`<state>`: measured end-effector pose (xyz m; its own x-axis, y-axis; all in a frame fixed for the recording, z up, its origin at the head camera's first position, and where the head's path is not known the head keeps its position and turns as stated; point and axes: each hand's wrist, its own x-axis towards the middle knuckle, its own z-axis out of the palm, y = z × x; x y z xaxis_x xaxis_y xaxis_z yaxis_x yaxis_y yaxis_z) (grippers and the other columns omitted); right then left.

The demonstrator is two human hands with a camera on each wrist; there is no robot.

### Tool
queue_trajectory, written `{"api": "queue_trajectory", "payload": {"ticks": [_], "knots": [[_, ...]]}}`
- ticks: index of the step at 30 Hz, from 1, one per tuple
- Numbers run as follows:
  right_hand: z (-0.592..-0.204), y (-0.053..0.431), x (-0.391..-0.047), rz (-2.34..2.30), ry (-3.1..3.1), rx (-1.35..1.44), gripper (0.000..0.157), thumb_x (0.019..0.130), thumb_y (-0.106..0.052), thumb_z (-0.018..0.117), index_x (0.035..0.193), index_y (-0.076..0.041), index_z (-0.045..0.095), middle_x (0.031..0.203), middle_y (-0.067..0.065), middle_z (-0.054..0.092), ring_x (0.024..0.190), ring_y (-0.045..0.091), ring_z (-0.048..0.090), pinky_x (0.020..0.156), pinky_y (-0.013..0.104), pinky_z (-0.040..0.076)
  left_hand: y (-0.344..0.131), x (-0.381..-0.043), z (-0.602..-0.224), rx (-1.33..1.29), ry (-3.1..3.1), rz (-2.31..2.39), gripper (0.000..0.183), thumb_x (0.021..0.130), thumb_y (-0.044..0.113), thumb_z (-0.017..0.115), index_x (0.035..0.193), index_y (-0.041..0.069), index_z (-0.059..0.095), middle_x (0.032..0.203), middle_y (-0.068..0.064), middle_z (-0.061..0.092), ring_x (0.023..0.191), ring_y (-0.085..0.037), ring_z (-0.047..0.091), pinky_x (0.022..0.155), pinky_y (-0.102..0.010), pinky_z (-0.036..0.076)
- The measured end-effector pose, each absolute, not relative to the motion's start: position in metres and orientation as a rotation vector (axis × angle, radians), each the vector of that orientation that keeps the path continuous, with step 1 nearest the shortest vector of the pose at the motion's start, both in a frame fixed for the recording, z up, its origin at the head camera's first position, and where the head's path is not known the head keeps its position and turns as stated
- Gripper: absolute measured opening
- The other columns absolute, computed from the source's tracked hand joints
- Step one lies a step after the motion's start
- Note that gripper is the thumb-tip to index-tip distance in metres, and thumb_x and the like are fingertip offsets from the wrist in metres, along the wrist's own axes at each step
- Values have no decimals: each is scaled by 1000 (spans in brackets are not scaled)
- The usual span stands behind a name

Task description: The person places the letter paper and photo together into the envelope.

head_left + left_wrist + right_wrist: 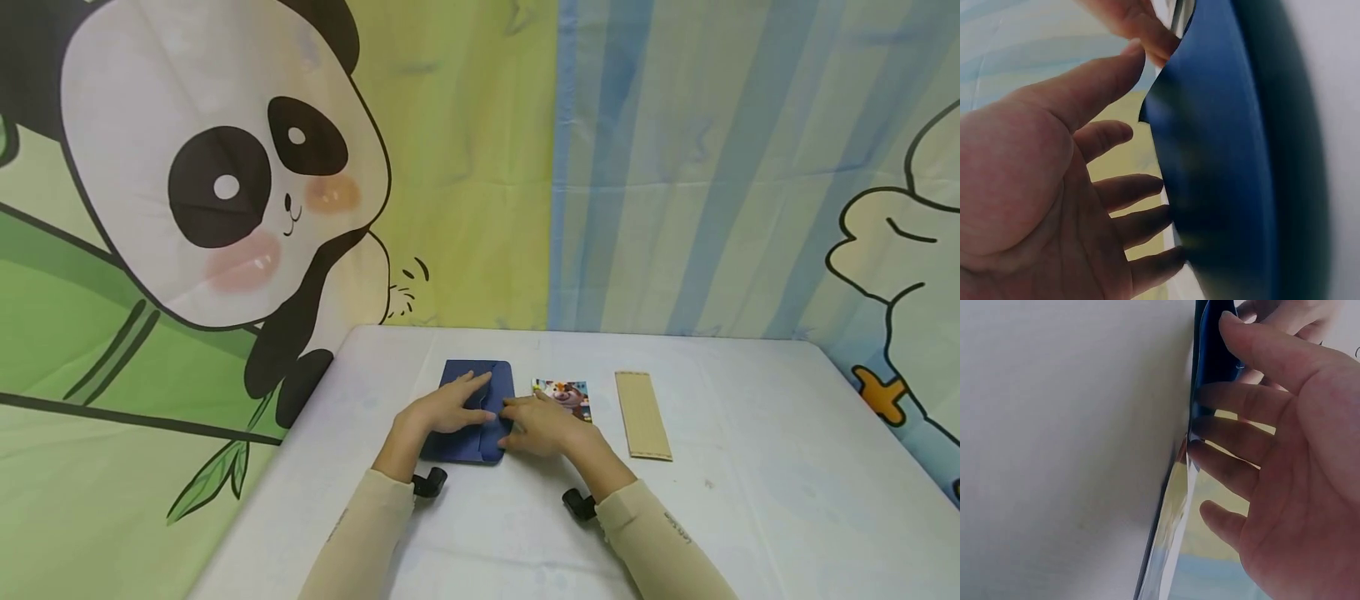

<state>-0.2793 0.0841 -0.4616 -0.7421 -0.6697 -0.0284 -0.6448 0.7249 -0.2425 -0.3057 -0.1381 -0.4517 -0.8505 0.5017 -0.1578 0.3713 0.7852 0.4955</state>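
Touching the blue envelope (pixel 478 402) with extended fingers, the left hand (pixel 446 407) is positioned over its left and middle portion; these fingers stand apart and clamp nothing. The right hand (pixel 547 427) meets the envelope's right edge with its fingertips, fingers extended, thumb spread away from them, closed round no item. The envelope lies on the white table (pixel 750 467), in front of the person. A picture card (pixel 570 393) is partly covered by the right hand. A tan strip (pixel 643 417) lies farther right, apart from both hands.
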Motion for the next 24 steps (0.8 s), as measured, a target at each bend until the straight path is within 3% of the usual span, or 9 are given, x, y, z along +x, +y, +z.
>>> {"api": "queue_trajectory", "payload": {"ticks": [8,16,24], "knots": [[-460,87,-279,-337,2823,-1071,54,89,-49,61,128,-12,59,142,10,50,134,26,42,112,57,18,-127,-306,-458,687,2733,555,74,94,52,52,153,18,24,157,-19,19,145,-37,13,112,-57,18],[-459,87,-279,-319,2857,-919,64,89,-63,52,130,-15,57,141,4,51,135,25,41,114,57,7,-124,-305,-459,675,2757,567,71,96,43,52,154,18,20,158,-18,18,145,-37,12,111,-58,17],[-462,87,-279,-320,2883,-926,57,82,-62,63,117,-17,62,120,0,63,120,23,54,112,59,10,-123,-308,-459,718,2752,581,42,98,29,49,140,26,47,155,-20,24,143,-41,17,108,-60,23]]}}
